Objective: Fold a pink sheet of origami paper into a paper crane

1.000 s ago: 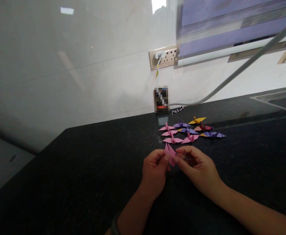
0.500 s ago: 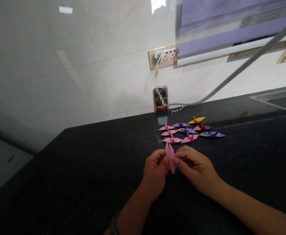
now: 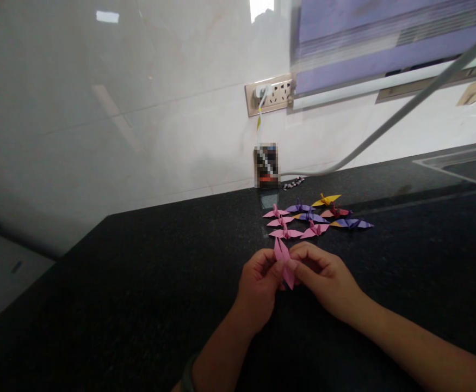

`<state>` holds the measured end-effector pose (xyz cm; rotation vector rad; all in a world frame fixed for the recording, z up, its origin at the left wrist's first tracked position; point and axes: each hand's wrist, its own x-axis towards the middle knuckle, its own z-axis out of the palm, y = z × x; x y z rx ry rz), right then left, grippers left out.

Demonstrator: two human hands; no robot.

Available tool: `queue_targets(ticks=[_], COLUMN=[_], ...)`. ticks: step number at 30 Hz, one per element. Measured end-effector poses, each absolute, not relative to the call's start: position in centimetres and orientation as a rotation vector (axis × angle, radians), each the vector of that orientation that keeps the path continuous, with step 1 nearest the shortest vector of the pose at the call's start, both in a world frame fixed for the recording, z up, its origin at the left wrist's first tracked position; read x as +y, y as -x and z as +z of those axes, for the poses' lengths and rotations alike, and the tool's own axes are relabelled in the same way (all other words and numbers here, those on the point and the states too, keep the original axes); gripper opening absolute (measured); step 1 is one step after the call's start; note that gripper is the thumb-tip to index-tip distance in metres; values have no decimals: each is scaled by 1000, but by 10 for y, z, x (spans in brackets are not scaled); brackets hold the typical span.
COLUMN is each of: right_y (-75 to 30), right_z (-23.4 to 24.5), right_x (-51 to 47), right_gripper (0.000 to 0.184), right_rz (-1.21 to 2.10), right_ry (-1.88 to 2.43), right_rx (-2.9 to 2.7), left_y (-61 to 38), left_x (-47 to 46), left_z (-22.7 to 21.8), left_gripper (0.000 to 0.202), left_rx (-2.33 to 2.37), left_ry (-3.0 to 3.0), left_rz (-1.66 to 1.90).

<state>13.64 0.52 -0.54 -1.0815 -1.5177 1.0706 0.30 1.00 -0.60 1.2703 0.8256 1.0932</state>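
Between my two hands is a piece of folded pink origami paper (image 3: 281, 251), narrow, with two points at the top and one at the bottom. My left hand (image 3: 261, 283) pinches its left side with thumb and fingers. On the opposite side, my right hand (image 3: 323, 275) grips the paper at mid-height, thumb in front. Just beyond my fingers stand several folded paper cranes: pink cranes (image 3: 286, 233) on the left, purple cranes (image 3: 310, 216) in the middle, a red crane (image 3: 335, 212) and a yellow crane (image 3: 326, 200) behind on the right.
A pixelated upright device (image 3: 266, 166) leans against the tiled wall, below a socket panel (image 3: 268, 95) with a white plug. A patterned strip (image 3: 293, 183) lies beside it. A grey hose (image 3: 388, 125) slants down to the dark countertop (image 3: 140, 272). A sink edge (image 3: 445, 169) shows at right.
My right thumb and fingers have closed in on the pink paper, which now tilts slightly, its lower point shifted right. The cranes stay as they were.
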Motion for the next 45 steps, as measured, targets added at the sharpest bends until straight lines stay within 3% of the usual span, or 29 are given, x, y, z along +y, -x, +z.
queue_targets(ticks=[4,10,15,30,38,45], right_y=[-137,-137,-136,-139,-140,-138], right_z=[-6,-9,-11,-3,-4,-5], right_x=[8,7,6,4,10,9], right_gripper=[17,10,10,15,22,23], right_rz=[1305,845,765,976,1333,1356], right_ry=[1043,1199,1228,1211,1194,1222], right_rx=[-1410,-1600,-1614,-1668,-1497,-1564], left_y=[-3,-3,-5,-1,0,1], left_x=[11,11,8,11,10,12], left_z=[-7,-11,-8,-7,-8,-14], left_gripper=[17,15,14,24,22,22], left_rx=[897,1170,1233,1056,1071,1013], left_ry=[-1297,-1424,-1376,-1289,-1236,-1195], left_rz=[1103,1193,1146,1081,1146,1201])
